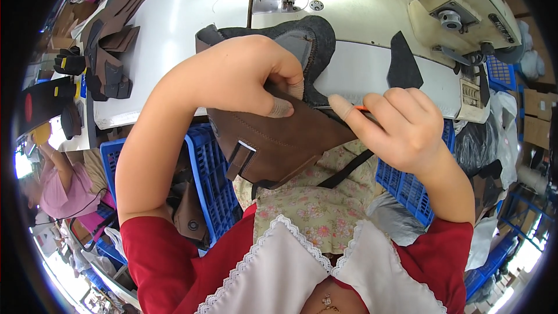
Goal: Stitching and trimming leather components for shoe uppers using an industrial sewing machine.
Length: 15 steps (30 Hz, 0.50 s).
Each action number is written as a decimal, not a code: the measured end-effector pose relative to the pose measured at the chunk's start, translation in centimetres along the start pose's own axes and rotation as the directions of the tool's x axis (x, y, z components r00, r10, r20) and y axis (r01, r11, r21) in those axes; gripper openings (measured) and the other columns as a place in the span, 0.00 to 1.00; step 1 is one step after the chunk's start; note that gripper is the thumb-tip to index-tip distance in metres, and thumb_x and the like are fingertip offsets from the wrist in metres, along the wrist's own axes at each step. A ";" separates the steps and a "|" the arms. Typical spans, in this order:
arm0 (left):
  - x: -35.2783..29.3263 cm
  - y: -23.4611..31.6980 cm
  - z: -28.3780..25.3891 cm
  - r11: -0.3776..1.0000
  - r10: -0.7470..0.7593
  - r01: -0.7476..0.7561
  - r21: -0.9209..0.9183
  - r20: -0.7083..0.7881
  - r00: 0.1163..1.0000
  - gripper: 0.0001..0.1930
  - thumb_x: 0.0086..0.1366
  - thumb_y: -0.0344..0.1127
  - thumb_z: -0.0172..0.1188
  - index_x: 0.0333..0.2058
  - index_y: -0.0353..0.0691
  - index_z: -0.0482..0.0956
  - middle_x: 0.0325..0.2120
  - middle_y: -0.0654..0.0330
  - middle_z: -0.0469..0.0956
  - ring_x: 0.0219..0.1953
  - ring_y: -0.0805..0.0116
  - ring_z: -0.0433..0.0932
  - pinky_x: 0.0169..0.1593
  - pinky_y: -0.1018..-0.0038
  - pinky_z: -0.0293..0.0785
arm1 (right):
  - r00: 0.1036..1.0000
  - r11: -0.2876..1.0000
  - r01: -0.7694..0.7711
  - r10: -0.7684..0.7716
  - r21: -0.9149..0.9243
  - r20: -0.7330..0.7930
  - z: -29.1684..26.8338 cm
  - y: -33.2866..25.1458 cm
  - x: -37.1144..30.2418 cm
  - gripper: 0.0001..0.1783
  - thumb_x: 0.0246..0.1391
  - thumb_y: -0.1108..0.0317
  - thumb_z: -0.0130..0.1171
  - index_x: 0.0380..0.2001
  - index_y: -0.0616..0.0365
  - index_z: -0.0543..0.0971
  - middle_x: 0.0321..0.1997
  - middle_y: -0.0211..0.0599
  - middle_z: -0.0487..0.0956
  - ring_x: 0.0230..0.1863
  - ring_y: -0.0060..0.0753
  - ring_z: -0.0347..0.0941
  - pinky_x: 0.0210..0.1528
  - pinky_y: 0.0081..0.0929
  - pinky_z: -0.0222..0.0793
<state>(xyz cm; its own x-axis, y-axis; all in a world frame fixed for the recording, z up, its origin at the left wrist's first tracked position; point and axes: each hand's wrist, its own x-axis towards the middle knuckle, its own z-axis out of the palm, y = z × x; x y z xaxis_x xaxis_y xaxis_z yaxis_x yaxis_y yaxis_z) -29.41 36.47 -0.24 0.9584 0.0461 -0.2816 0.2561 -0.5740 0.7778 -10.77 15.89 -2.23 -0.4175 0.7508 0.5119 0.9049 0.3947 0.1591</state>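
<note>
A brown leather shoe upper (267, 139) with stitched seams and a black fuzzy lining (322, 40) hangs over the table's front edge, above my lap. My left hand (256, 72) is closed on it, thumb on the brown outside and fingers curled into the folded opening. On the right, my right hand (401, 131) is closed around a small orange tool (361, 108), mostly hidden in the fingers. Its covered thumb tip is beside the upper's edge. Whether the tool touches the upper, I cannot tell.
A sewing machine (418, 6) stands at the back of the white table (192, 0). A black cut piece (404, 61) lies to its right. Stacked brown pieces (113, 40) are at left. Blue crates (212, 180) flank my lap. Another person (64, 183) sits far left.
</note>
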 end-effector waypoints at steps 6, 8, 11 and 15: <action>0.9 -0.6 -1.0 0.998 0.027 -0.023 -0.062 0.060 0.998 0.10 0.50 0.29 0.72 0.32 0.33 0.83 0.26 0.57 0.83 0.31 0.68 0.83 0.37 0.73 0.77 | 0.995 0.994 0.102 -0.102 -0.026 0.008 0.2 1.2 0.5 0.18 0.38 0.70 0.62 0.38 0.53 0.86 0.24 0.22 0.72 0.26 0.23 0.66 0.25 0.20 0.59; 1.1 -0.8 -1.2 0.998 0.016 -0.011 -0.069 0.072 0.997 0.11 0.50 0.29 0.72 0.32 0.33 0.84 0.27 0.58 0.83 0.32 0.69 0.84 0.38 0.74 0.78 | 0.991 0.990 0.134 -0.134 -0.046 0.000 0.3 1.5 0.7 0.18 0.38 0.69 0.62 0.38 0.54 0.86 0.24 0.23 0.72 0.26 0.23 0.66 0.26 0.20 0.60; 1.4 -1.0 -1.5 0.994 0.011 -0.002 -0.109 0.083 0.996 0.11 0.50 0.29 0.72 0.33 0.34 0.84 0.27 0.60 0.84 0.33 0.71 0.84 0.39 0.75 0.78 | 0.985 0.984 0.161 -0.164 -0.071 -0.046 0.6 1.9 1.0 0.19 0.38 0.69 0.62 0.38 0.54 0.86 0.23 0.23 0.71 0.26 0.23 0.66 0.25 0.20 0.59; 1.7 -1.3 -2.0 0.990 -0.014 0.029 -0.141 0.110 0.994 0.11 0.51 0.29 0.72 0.34 0.33 0.84 0.28 0.60 0.84 0.33 0.72 0.83 0.40 0.76 0.78 | 0.989 0.987 0.148 -0.148 -0.060 -0.003 0.3 2.0 1.1 0.19 0.38 0.69 0.62 0.38 0.55 0.86 0.23 0.23 0.71 0.25 0.23 0.66 0.25 0.20 0.58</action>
<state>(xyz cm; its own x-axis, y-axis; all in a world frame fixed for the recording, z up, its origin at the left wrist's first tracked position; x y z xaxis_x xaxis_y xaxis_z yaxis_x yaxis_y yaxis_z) -27.91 38.89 -0.63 0.9352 -0.0365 -0.3523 0.2991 -0.4515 0.8406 -9.41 17.61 -1.58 -0.5467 0.6823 0.4854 0.8366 0.4691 0.2830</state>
